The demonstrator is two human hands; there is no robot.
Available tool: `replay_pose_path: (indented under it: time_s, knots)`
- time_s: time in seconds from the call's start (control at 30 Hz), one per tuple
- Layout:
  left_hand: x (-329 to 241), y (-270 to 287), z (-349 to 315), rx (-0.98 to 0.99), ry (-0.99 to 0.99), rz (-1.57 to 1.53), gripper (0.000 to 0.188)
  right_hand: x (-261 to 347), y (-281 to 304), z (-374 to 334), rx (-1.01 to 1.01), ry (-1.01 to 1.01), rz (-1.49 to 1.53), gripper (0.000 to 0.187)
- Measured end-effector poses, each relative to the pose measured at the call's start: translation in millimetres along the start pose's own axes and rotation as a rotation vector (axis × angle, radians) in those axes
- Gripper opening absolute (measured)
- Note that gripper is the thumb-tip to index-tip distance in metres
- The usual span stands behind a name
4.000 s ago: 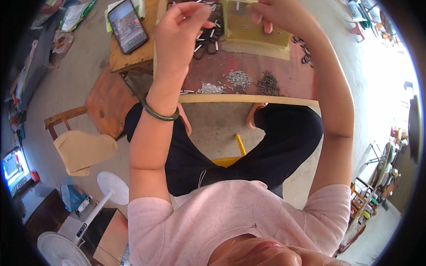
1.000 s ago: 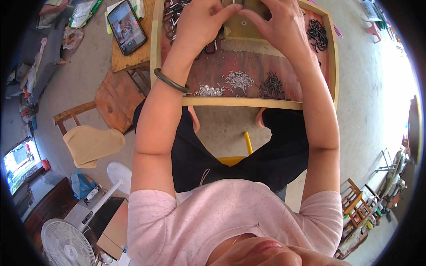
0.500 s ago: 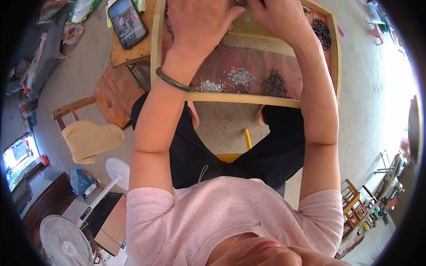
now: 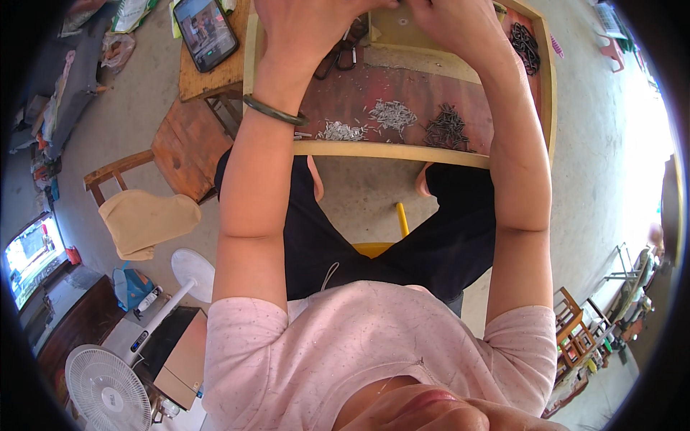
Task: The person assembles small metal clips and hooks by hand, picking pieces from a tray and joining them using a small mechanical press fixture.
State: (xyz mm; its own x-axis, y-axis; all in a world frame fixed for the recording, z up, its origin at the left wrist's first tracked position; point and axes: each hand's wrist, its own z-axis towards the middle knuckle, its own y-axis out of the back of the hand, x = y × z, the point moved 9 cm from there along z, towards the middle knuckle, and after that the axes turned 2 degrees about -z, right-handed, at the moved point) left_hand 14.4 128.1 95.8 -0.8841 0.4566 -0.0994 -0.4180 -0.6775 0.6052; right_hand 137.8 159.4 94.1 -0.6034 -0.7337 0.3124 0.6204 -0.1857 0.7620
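At the upper edge my left hand point(image 4: 305, 27) and my right hand point(image 4: 451, 27) come close together over a shallow wooden tray point(image 4: 402, 152). Most of the fingers are cut off by the picture's edge. The parts that show look drawn in, and what they hold is hidden. Dark carabiners point(image 4: 346, 57) lie beside my left hand. Toward the tray's near side are a pile of small white-silver pieces point(image 4: 341, 131), a pile of silver pins point(image 4: 392, 115) and a pile of dark pins point(image 4: 447, 129). More dark metal links or carabiners point(image 4: 524, 49) are heaped right of my right wrist.
Left of the tray, a phone point(image 4: 205, 32) lies on a small wooden table point(image 4: 208, 85). Below it stands a wooden chair point(image 4: 185, 147) with a tan cloth point(image 4: 147, 221). A white fan point(image 4: 109, 388) is at the lower left. The tray's raised rim is above my knees.
My left hand has shifted up and slightly left, uncovering the dark carabiners next to it. My right hand has moved a little up and left, nearer the top edge.
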Motion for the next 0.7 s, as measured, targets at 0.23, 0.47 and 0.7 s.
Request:
replay_pose_path:
  time_s: [0.23, 0.47, 0.7]
  knots:
    - [3.5, -0.5, -0.1, 0.000, 0.031, -0.041, 0.056, 0.2, -0.3, -1.0, -0.022, 0.011, -0.012, 0.043]
    - [4.2, 0.0, -0.7, -0.028, 0.025, -0.062, 0.054, -2.6, -4.3, -1.0, 0.022, -0.036, 0.008, 0.043]
    - [3.5, 0.0, 1.1, -0.006, 0.049, -0.064, 0.056, -5.1, -5.0, 0.5, 0.041, -0.055, 0.026, 0.043]
